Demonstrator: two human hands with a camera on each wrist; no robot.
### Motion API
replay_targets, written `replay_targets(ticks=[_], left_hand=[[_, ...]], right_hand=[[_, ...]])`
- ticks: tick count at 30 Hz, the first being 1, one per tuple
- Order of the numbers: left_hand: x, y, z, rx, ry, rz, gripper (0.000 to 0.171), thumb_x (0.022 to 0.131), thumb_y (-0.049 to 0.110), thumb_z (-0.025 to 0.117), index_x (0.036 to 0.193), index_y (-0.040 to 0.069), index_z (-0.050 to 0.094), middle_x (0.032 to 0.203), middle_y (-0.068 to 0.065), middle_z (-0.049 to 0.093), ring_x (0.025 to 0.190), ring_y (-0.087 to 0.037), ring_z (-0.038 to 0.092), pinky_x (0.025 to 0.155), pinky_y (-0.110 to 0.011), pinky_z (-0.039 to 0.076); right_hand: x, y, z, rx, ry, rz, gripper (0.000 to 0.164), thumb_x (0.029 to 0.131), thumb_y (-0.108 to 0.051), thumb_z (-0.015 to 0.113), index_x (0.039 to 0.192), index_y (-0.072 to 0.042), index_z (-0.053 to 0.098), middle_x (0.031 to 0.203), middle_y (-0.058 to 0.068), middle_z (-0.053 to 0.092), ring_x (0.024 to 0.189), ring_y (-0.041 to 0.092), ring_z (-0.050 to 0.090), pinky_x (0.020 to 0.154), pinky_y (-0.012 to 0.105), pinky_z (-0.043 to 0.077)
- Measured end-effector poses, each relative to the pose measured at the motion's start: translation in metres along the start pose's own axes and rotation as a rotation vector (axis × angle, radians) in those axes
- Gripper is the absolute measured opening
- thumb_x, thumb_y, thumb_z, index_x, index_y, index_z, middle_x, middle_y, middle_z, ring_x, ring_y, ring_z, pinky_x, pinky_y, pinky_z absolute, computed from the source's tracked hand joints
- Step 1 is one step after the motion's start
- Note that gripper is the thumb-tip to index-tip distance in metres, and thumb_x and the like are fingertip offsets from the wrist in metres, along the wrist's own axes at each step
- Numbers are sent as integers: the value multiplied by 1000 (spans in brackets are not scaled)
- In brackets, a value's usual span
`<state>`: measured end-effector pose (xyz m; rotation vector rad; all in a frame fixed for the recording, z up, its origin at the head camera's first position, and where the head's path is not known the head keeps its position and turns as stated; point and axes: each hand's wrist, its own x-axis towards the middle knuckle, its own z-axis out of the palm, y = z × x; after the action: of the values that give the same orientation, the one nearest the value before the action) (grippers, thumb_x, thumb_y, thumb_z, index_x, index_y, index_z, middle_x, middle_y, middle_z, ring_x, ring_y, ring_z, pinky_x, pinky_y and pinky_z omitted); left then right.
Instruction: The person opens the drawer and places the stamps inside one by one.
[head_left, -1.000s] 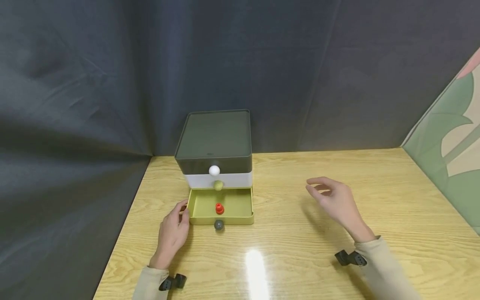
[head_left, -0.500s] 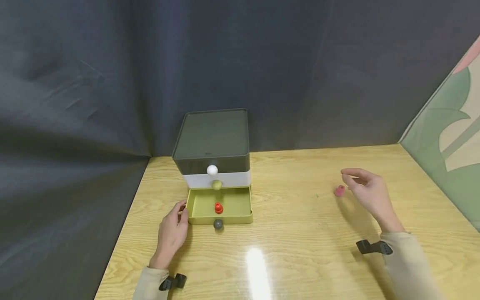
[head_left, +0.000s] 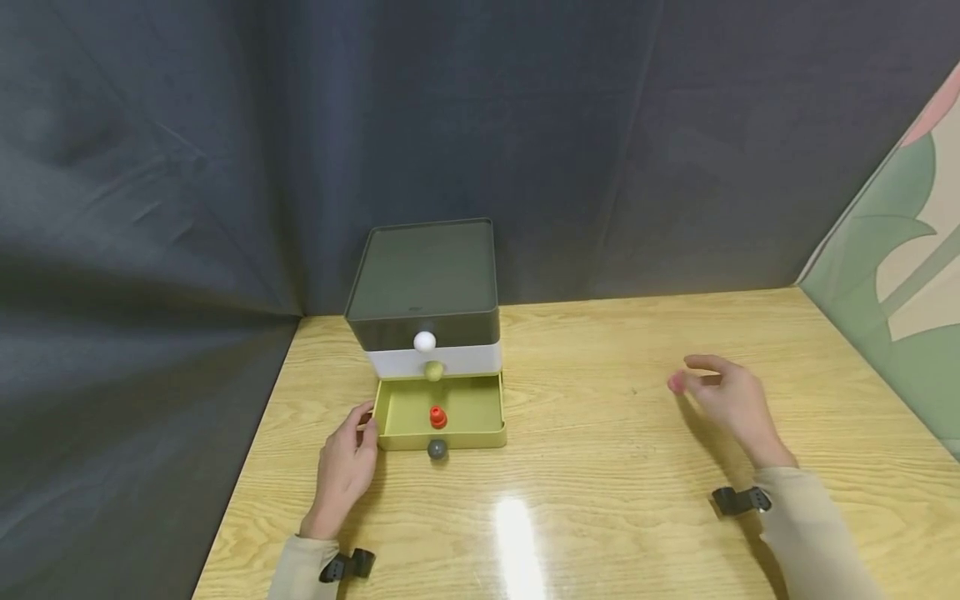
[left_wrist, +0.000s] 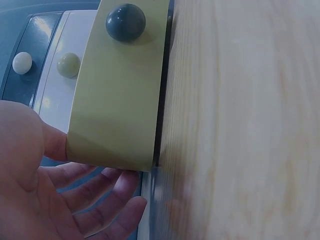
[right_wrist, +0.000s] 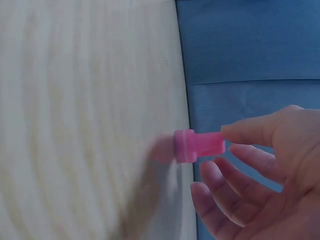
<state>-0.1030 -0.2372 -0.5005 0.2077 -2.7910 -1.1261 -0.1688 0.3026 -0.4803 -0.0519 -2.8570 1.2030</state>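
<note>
A mini chest stands on the table with its bottom olive drawer pulled out. My left hand holds that drawer at its front left corner, thumb at the upper edge and fingers along the outer side, as the left wrist view shows. Inside the drawer sits a small red stepped piece. Farther right, a small pink piece with a wide base and narrower stem stands on the table. My right hand reaches down to it, thumb tip at the stem's end and the other fingers loosely bent around it.
Above the olive drawer are a white drawer with an olive knob and a dark one with a white knob. A dark grey knob juts from the olive front. Dark curtains border the wooden table behind and left.
My right hand has moved right, then down and slightly left onto the pink piece, which it hid at first. My left hand stays at the drawer.
</note>
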Motion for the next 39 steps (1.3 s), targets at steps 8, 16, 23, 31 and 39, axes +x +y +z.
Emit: replay_targets(ticks=[8,16,23,31,39], left_hand=[[0,2,3,1,-7,10,45,114,24,41,153,7,56,141,-20,69,118,-37,72,100,-60,54],[2,6,2,5,-4,10,44,114,24,41,152,8,57,140,-19,69,116,-36,73,98,-59,54],[3,6,2,9,10,20,44,114,24,41,151,8,58,139,-19,70,115,-35,74,97,-58,55],[-2,1,2,13,21,17,43,114,23,43,151,8,59,137,-19,71,114,-35,74,97,-58,55],[-3,-1,1,3,30,24,43,114,24,43,151,9,59,138,-18,71,113,-34,75,95,-58,55]], right_hand=[[-2,12,2,23,-47,45,57,108,-43,61,144,2,62,133,28,70,120,51,69,94,64,55],[-5,13,2,19,-45,67,60,107,-48,61,143,0,63,135,29,69,122,53,68,94,66,53],[-7,5,2,27,-12,27,57,105,-48,64,141,-4,66,131,27,72,111,40,75,80,38,59],[-12,-9,6,29,31,-54,47,104,-40,69,135,-4,71,133,24,73,107,36,75,72,19,54],[-15,-28,7,16,69,-111,44,104,-40,70,131,-6,74,132,22,74,113,46,73,74,17,52]])
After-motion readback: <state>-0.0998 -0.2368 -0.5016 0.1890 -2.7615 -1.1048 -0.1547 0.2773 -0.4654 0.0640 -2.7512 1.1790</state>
